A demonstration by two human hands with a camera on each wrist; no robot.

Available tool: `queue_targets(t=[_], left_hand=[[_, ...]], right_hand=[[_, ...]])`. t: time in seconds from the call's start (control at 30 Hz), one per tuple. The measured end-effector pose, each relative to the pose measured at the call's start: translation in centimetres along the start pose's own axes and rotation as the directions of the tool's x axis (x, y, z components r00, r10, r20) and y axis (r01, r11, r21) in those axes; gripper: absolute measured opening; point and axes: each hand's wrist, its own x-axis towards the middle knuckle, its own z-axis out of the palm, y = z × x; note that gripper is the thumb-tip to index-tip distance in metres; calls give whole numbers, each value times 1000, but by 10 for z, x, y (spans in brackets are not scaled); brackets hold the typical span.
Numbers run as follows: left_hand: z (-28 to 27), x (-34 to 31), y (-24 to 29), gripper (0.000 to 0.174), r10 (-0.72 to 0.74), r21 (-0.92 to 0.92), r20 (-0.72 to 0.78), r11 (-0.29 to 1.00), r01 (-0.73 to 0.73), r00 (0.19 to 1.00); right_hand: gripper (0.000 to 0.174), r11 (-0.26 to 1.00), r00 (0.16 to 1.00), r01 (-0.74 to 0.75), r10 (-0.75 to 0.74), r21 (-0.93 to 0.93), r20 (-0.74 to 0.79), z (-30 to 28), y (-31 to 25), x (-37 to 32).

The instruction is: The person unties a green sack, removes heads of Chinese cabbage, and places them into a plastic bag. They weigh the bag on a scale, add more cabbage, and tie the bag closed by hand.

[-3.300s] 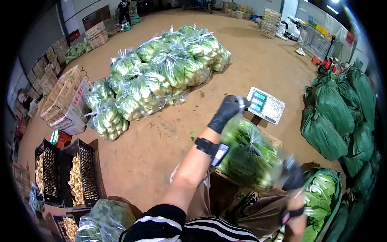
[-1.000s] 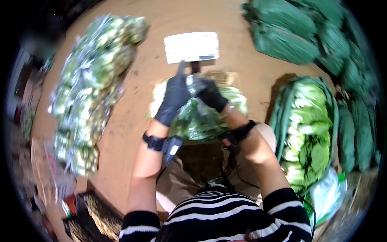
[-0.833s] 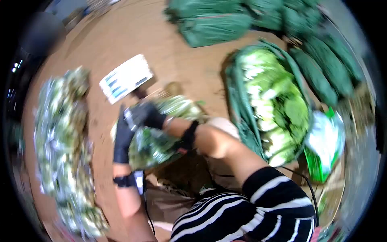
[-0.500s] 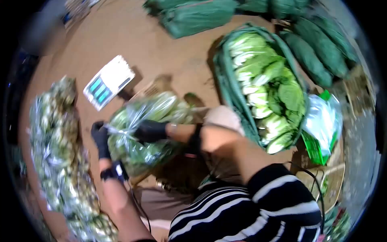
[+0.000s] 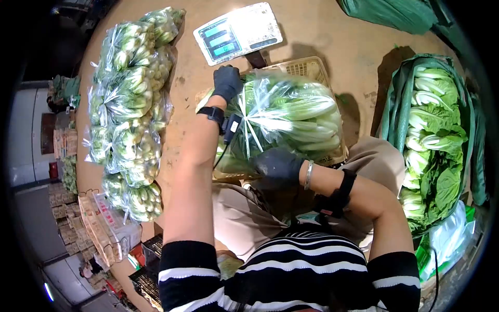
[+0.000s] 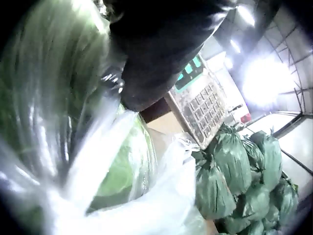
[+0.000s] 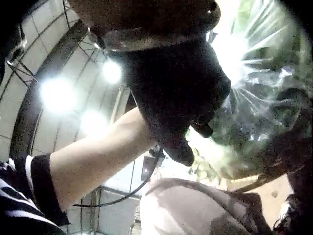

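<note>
A clear plastic bag of leafy green vegetables, its top gathered and tied with white strips, lies on a shallow tan crate. My black-gloved left hand is curled at its far left corner; in the left wrist view, wrinkled plastic lies against the dark glove. Against the bag's near side is my gloved right hand, fingers loosely extended. The right wrist view has that hand beside the bag, its fingertips partly hidden.
Just beyond the crate stands a scale. Bagged vegetables line the left floor. At right are an open green sack of leafy vegetables and a clear-and-green plastic bundle.
My hands have left the gathered top and moved apart to opposite sides of the bag. The head view has turned, putting the scale and crate nearer the middle.
</note>
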Motion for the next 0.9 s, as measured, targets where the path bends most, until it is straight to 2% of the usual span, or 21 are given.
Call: queue_targets(t=[0.03, 0.17, 0.2, 0.27, 0.3, 0.33, 0.37, 0.4, 0.43, 0.47, 0.53, 0.57, 0.63, 0.67, 0.7, 0.73, 0.77, 0.8, 0.83, 0.87, 0.9], left_hand=[[7, 0, 2, 15, -14, 5, -7, 1000, 14, 1000], [24, 4, -2, 17, -115, -41, 22, 992, 116, 993], [15, 2, 1, 15, -112, -18, -32, 994, 112, 993], [-13, -7, 0, 13, -56, -196, -214, 981, 14, 975], [-27, -12, -1, 11, -43, -337, -371, 937, -91, 928], [-39, -22, -4, 8, -72, -509, -350, 852, -125, 934], [-57, -37, -3, 11, 77, -704, -187, 684, -188, 979], [-68, -53, -4, 14, 256, -865, -54, 471, -173, 965], [-70, -69, -6, 18, 409, -880, 56, 451, -149, 911], [-82, -87, 1, 22, 526, -799, 125, 556, -229, 841], [-81, -108, 13, 23, 399, -592, 209, 778, -209, 893], [-79, -111, 15, 23, 346, -647, 172, 746, -159, 922], [-74, -110, 16, 23, 323, -606, 170, 779, -160, 931], [-77, -109, 20, 22, 314, -566, 172, 808, -168, 934], [-79, -109, 24, 21, 268, -546, 166, 826, -138, 949], [-81, -106, 23, 24, 273, -567, 227, 817, -101, 935], [-78, -103, 20, 22, 341, -548, 227, 819, -170, 912], [-74, -96, 13, 21, 414, -525, 228, 815, -247, 882], [-69, -90, 6, 23, 567, -494, 255, 773, -398, 783], [-25, -80, -14, 29, 736, -387, 191, 665, -639, 650], [-39, -76, -2, 32, 640, -441, 348, 756, -483, 685]], right_hand=[[34, 996, 997, -51, 55, -74, 58, -7, -3, 2], [34, 985, 999, -7, 17, -175, 52, -4, 10, 6], [34, 980, 999, -7, 16, -197, 43, 4, 15, 8], [29, 947, 996, 85, -72, -311, 53, 18, 23, 9], [25, 993, 987, 109, -114, -49, -112, 19, 16, 5], [25, 991, 986, 123, -128, -53, -109, 18, 13, 2], [29, 990, 966, 126, -137, -61, -221, 11, 7, -2], [35, 989, 934, 131, -145, -64, -326, 3, 2, -6], [28, 943, 926, 200, -94, 265, -366, -10, -1, -7], [23, 786, 926, 252, -28, 564, -376, -25, 0, -7], [24, 705, 958, 175, 41, 688, -285, -44, 9, -8], [24, 705, 960, 179, 28, 686, -279, -42, 0, -9], [23, 310, 964, 153, 162, 938, -211, -39, -12, -13], [23, 320, 964, 143, 168, 937, -205, -37, -8, -12], [24, 603, 923, 276, 51, 749, -382, -33, -1, -10], [26, 801, 859, 376, -113, 466, -499, -29, 7, -7], [31, 900, 715, 377, -433, -218, -549, -28, 17, -5], [31, 908, 718, 358, -417, -217, -558, -36, 7, -5], [28, 913, 792, 311, -97, 262, -603, -41, -6, -6], [25, 697, 843, 227, 210, 681, -496, -42, -13, -8], [32, 725, 801, 258, 209, 638, -561, -37, -15, -8]])
